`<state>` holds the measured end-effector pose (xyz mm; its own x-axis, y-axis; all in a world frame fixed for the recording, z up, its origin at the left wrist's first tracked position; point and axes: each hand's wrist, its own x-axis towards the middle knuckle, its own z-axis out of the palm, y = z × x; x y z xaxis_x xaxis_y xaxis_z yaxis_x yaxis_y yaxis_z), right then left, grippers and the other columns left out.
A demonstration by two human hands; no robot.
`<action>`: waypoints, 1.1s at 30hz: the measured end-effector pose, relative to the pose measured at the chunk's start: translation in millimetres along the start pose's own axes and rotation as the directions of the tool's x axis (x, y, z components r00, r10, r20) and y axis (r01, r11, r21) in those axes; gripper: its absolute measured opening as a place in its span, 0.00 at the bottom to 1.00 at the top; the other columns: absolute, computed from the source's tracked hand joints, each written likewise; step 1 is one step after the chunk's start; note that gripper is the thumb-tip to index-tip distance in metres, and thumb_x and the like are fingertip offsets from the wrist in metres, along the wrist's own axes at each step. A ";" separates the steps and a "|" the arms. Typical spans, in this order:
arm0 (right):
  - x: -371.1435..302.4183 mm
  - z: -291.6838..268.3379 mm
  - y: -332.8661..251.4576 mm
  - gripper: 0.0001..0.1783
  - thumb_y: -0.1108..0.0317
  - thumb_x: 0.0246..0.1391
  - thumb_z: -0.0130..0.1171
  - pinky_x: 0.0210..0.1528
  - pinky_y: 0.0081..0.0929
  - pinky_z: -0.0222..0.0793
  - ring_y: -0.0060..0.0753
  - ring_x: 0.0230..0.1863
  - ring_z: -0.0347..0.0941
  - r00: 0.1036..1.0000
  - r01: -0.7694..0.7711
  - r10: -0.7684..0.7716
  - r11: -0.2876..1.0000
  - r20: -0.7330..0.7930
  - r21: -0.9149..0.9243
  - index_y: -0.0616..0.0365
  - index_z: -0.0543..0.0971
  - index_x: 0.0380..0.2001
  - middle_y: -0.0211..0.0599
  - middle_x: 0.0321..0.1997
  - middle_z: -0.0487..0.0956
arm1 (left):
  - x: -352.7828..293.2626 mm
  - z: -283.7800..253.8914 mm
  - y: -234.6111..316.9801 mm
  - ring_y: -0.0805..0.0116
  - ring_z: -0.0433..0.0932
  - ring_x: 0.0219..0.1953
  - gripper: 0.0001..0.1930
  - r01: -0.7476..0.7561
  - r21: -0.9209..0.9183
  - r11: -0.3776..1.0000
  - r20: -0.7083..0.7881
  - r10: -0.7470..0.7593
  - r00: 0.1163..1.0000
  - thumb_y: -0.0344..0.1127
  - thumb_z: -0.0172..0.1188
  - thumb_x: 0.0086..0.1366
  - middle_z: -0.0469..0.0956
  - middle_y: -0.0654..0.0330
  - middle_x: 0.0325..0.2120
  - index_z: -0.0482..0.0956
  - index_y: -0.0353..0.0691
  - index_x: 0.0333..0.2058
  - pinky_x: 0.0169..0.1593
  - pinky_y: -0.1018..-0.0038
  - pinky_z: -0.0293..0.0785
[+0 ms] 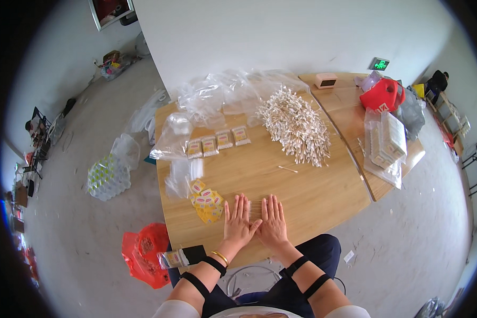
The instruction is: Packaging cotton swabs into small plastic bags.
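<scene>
A flat row of cotton swabs point(255, 210) lies on the wooden table point(312, 185) near its front edge. My left hand point(237, 225) rests flat along the row's left side, fingers stretched out. Along the right side lies my right hand point(273, 222), also flat with straight fingers; the thumbs come close together below the row. The hands cover the row's ends. Left of my left hand is a loose heap of yellow printed cards point(206, 204). Farther back, a large pile of loose cotton swabs point(297, 127) spreads out, with a single swab point(288, 169) in front of it.
Several filled packs point(217, 142) stand in a line behind the cards, near clear plastic bags point(183, 177). Clear film point(222, 93) lies along the wall. A second table point(344, 108) holds a red bag point(382, 95) and wrapped packs point(389, 138). A red plastic bag point(146, 254) hangs at front left.
</scene>
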<state>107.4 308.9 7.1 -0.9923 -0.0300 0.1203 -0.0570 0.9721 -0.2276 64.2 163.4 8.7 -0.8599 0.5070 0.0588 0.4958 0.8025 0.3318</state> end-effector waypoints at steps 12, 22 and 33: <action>4.5 -15.8 7.4 0.49 0.43 0.56 0.54 0.77 0.49 0.34 0.52 0.79 0.38 0.992 0.019 -0.016 1.000 0.124 -0.023 0.64 0.54 0.71 0.56 0.77 0.48 | -3.9 -2.3 -2.1 0.59 0.46 0.75 0.39 -0.140 0.034 0.990 -0.005 0.141 0.990 0.62 0.36 0.72 0.50 0.54 0.73 0.52 0.38 0.71 0.74 0.48 0.32; 49.9 -27.7 50.1 0.49 0.39 0.56 0.57 0.77 0.49 0.39 0.45 0.78 0.42 0.988 -0.110 0.109 0.994 0.106 -0.004 0.57 0.56 0.71 0.48 0.77 0.51 | -3.5 -3.8 2.3 0.66 0.42 0.76 0.39 -0.145 0.129 0.981 0.035 0.142 0.989 0.62 0.38 0.72 0.46 0.62 0.74 0.49 0.42 0.72 0.74 0.47 0.31; -7.0 -38.0 27.4 0.46 0.44 0.58 0.57 0.77 0.46 0.40 0.49 0.77 0.46 0.989 0.138 -0.145 0.971 0.025 0.196 0.64 0.58 0.69 0.50 0.75 0.55 | -14.3 -13.3 -10.4 0.59 0.41 0.76 0.41 -0.134 -0.063 0.989 0.037 0.136 0.990 0.64 0.36 0.72 0.48 0.55 0.73 0.49 0.36 0.71 0.74 0.47 0.30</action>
<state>116.9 344.6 36.7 -0.9759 -0.1769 0.1274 -0.2135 0.8941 -0.3938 69.7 143.6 16.9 -0.7791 0.6232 0.0684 0.5979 0.7058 0.3799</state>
